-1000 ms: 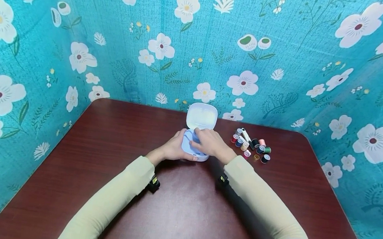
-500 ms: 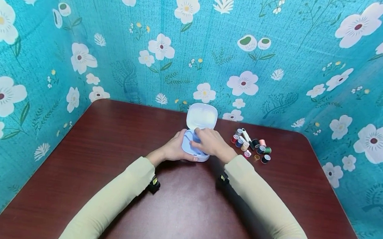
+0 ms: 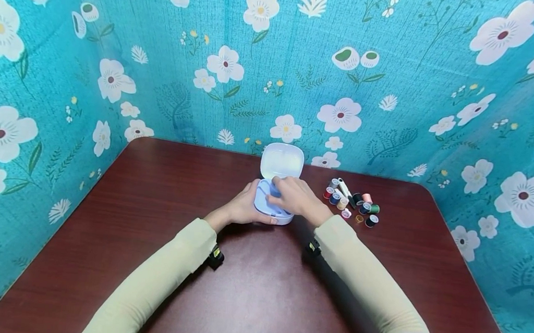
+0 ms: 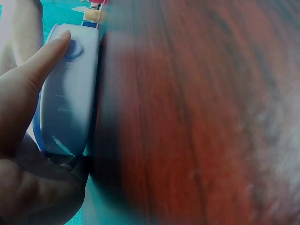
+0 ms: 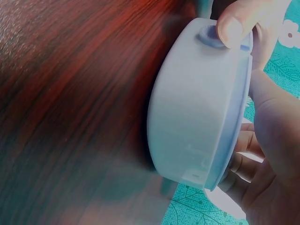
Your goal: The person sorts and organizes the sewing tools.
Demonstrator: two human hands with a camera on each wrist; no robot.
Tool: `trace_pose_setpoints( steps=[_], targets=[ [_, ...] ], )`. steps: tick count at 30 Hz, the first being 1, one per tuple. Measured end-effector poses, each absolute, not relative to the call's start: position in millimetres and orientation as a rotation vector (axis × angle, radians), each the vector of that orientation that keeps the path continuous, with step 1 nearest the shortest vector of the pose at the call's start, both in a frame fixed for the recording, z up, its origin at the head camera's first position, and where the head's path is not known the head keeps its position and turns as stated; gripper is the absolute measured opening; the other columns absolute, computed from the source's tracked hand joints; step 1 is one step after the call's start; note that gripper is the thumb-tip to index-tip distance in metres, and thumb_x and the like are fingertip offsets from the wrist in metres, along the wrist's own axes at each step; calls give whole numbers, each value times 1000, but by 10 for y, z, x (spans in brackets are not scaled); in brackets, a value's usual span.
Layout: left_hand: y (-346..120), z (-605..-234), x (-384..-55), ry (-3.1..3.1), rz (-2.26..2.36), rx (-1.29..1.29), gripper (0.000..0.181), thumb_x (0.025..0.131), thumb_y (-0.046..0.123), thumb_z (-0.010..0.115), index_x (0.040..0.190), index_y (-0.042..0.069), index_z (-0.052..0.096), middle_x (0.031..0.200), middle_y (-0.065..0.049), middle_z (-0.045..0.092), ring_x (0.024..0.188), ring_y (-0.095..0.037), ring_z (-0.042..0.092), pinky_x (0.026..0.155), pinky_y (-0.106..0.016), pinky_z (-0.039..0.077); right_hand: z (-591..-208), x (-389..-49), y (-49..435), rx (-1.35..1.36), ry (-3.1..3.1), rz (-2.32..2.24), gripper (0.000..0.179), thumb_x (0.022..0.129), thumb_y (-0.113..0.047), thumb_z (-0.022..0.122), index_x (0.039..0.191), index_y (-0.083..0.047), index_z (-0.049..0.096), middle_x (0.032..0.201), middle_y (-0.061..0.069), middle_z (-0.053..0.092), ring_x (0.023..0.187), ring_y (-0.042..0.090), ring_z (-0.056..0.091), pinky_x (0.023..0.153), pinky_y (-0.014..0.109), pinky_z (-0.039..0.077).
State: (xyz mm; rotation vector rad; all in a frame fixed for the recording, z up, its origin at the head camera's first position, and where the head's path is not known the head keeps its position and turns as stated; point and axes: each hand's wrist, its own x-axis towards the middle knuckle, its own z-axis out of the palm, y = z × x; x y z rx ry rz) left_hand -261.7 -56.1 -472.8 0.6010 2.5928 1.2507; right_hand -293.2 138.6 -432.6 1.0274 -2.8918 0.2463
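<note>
A white box (image 3: 283, 221) stands near the back of the table with its lid (image 3: 282, 162) raised behind it. Inside lies a light-blue tray (image 3: 261, 201). My left hand (image 3: 245, 206) grips the box from the left, its thumb over the round front button (image 4: 73, 48) in the left wrist view. My right hand (image 3: 295, 196) reaches over the tray from the right, with thumb and fingers bent at it. In the right wrist view, the tray's blue rim (image 5: 233, 124) shows above the box wall, beside the right fingers (image 5: 247, 143). The palm hides the exact pinch point.
Several thread spools (image 3: 342, 203) lie in a loose cluster right of the box. Among them are a slim white-and-black tool (image 3: 346, 191) and a small yellow ring (image 3: 359, 219). A flowered cloth (image 3: 255, 71) hangs behind the dark table (image 3: 176, 180).
My right hand has shifted slightly, and a dark gap now shows along the tray's front-left edge. My left hand and the box stay in place.
</note>
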Motion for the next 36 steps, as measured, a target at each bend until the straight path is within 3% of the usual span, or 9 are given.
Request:
trace_pose_setpoints(
  steps=[8, 15, 29, 36],
  targets=[
    [-567, -4730, -2637, 2603, 1254, 595, 114, 70, 49, 93, 153, 11, 25, 142, -10, 41, 126, -22, 44, 106, -41, 41, -4258, -2943, 1415, 1026, -2873, 295, 30, 93, -38, 69, 96, -8, 63, 64, -2, 47, 60, 18, 46, 53, 33, 35],
    [-560, -4718, -2630, 2612, 1246, 598, 118, 71, 48, 93, 157, 11, 21, 147, -11, 38, 131, -23, 40, 109, -42, 39, -4166, -2936, 1442, 1011, -2882, 317, 42, 94, -38, 69, 115, -2, 67, 67, 0, 53, 63, 20, 51, 56, 34, 40],
    [-536, -4704, -2610, 2634, 1228, 602, 120, 69, 47, 93, 157, 6, 22, 145, -13, 39, 132, -26, 40, 109, -44, 40, -4158, -2901, 1502, 1002, -2868, 334, 41, 93, -38, 69, 115, -3, 67, 66, -1, 52, 61, 19, 50, 55, 34, 40],
    [-563, -4690, -2625, 2600, 1218, 601, 132, 68, 47, 94, 160, 3, 10, 157, -19, 28, 141, -30, 33, 114, -47, 36, -4128, -2877, 1535, 1016, -2852, 350, 42, 94, -37, 69, 117, -2, 67, 65, -1, 50, 60, 18, 49, 53, 32, 38]
  ],
)
